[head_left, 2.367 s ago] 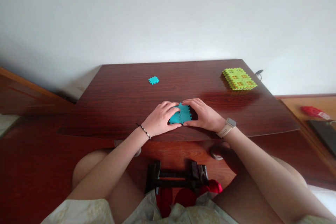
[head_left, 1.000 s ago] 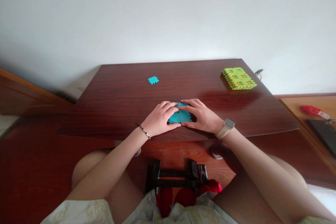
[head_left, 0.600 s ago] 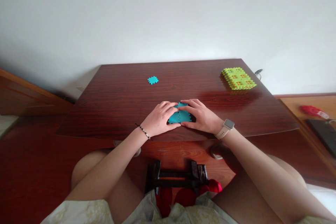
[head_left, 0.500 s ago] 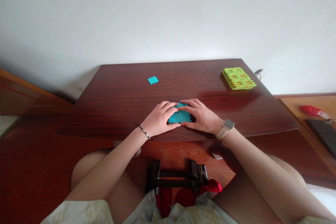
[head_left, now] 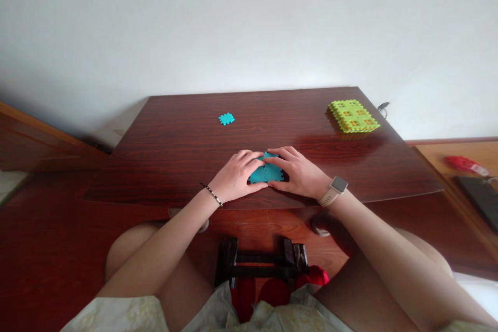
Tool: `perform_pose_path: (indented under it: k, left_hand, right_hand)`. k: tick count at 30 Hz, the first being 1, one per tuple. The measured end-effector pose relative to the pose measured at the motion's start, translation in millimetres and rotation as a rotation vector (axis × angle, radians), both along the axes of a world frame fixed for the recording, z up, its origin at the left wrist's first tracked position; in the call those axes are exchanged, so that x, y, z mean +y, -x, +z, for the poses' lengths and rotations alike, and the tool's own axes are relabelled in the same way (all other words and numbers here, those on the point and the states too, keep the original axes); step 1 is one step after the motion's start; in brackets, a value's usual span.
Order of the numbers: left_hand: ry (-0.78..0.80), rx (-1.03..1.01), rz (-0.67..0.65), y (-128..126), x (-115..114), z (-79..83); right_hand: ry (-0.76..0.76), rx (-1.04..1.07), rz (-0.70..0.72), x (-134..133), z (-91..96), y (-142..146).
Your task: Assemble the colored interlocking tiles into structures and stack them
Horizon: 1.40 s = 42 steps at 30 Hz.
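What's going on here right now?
A person has their left hand and right hand on either side of the teal interlocking tiles, fingers resting over them, on a dark wood table. A single small teal tile lies farther back on the table, and a stack of lime-green tiles sits near its back right corner.

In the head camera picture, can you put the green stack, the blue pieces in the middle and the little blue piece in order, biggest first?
1. Biggest, can't tell which: the lime-green stack of plastic tiles and the joined teal tiles, which are partly covered and nearer the camera.
2. Smallest: the single teal tile.
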<state>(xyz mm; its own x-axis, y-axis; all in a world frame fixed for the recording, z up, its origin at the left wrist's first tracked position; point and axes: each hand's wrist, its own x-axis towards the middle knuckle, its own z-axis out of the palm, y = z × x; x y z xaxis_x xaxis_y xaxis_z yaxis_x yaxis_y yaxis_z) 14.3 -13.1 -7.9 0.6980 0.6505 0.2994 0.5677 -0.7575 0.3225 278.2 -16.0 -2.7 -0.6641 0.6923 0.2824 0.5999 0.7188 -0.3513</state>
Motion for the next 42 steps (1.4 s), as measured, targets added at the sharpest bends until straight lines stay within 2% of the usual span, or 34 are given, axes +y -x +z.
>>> perform_pose_path:
  k: [18, 31, 37, 42]
  left_hand:
    - [0.001, 0.014, -0.024, -2, 2, 3.7]
    - [0.007, -0.014, -0.007, 0, 1, -1.0]
    - [0.069, -0.104, -0.016, 9, 6, -4.3]
    - [0.099, -0.055, 0.000, 23, 11, -5.4]
  right_hand:
    - [0.051, 0.006, -0.019, 1, 3.4, 3]
    - [0.038, 0.036, -0.016, 2, -7.8, -2]
    - [0.057, 0.069, 0.037, 3, -0.8, -6]
    - [0.057, 0.055, 0.012, 5, -1.2, -13]
